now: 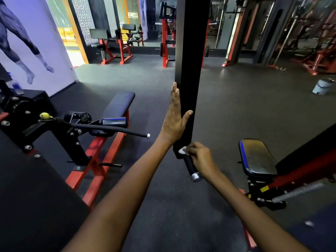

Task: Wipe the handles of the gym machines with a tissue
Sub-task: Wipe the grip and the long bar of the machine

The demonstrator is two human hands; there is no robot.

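Left hand (174, 115) flat, fingers straight, steadying beam (190, 70) mid-frame; right hand (200, 159) pinching tissue (182, 150) atop handle (190, 166). Best wrapped around, drawn down to cap.

Person's arms and hands, seen from the head-worn camera.

Both forearms are showing bare from the lower edge of the picture to the wrists, with no sleeve covering either. The left hand (175, 115) and the right hand (201, 158) are showing uncovered, with short nails; any ring, watch or band is too small to be telling. Both arms are appearing long and slender under the wide-angle lens.
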